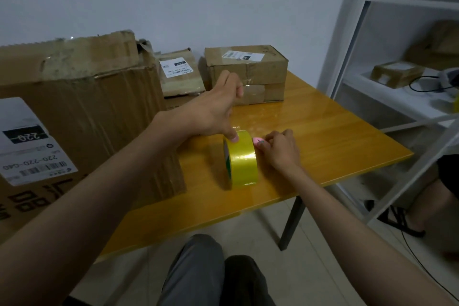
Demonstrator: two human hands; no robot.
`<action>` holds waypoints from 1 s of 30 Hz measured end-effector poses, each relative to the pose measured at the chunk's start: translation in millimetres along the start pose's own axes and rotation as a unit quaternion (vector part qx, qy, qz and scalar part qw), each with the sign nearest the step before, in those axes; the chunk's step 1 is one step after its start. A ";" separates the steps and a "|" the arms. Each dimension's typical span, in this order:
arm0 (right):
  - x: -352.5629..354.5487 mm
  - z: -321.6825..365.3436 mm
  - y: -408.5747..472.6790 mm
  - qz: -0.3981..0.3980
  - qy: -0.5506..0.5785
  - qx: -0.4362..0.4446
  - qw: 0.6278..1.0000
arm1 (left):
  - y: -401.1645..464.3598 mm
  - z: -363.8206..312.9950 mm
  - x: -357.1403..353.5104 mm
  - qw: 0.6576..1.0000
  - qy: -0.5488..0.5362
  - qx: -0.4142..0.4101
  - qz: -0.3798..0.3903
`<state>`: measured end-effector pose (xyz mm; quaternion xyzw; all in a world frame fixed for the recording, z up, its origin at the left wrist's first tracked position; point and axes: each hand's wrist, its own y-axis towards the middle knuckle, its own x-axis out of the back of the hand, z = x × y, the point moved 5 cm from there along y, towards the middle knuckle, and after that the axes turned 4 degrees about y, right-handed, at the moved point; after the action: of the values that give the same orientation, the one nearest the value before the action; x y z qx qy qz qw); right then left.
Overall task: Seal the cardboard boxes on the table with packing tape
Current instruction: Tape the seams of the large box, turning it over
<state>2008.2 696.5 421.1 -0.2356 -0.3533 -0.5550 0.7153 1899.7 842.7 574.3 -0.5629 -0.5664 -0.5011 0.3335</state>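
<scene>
The roll of packing tape (240, 158) is standing on its edge near the middle of the frame, on the yellow table (335, 146), just right of the large cardboard box (82, 112) that is filling the left side. The left hand (213, 109) is reaching over it, thumb pressing on the top of the roll while the other fingers are curling loosely above, holding nothing. The right hand (279, 148) is sitting just right of the roll with its fingers curled around a small pink object (257, 141), apparently a cutter, though too little is showing to be sure. The step appears to be finding and freeing the tape's end. To do it well, the thumb should be keeping the roll from rolling while the right hand is working at the edge, lifting it cleanly so the strip is not splitting. Two smaller boxes (246, 74) are waiting in the upper middle of the frame, well apart from the roll.
</scene>
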 end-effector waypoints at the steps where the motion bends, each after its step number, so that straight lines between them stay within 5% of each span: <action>1: -2.2 0.2 1.6 -0.011 0.005 0.006 1.000 | 0.0 0.5 0.1 1.000 -0.003 0.003 -0.001; 7: 4.3 9.8 0.4 -0.055 0.123 0.068 0.989 | -1.0 4.9 1.3 1.000 -0.027 0.005 -0.007; 13: 55.0 39.0 -42.4 -0.135 0.322 0.236 0.907 | -6.1 2.2 2.1 1.000 -0.009 -0.001 -0.012; 20: 61.2 67.9 -71.4 -0.101 0.199 0.407 0.886 | -9.0 5.0 1.3 1.000 -0.011 0.011 -0.025; 30: 59.2 89.1 -54.0 -0.063 0.111 0.434 0.892 | -11.6 4.8 -1.6 0.999 -0.017 0.006 -0.046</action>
<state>1942.6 709.6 520.5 0.1841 -0.4912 -0.4133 0.7444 1889.6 848.4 569.2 -0.5429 -0.6000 -0.5029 0.3039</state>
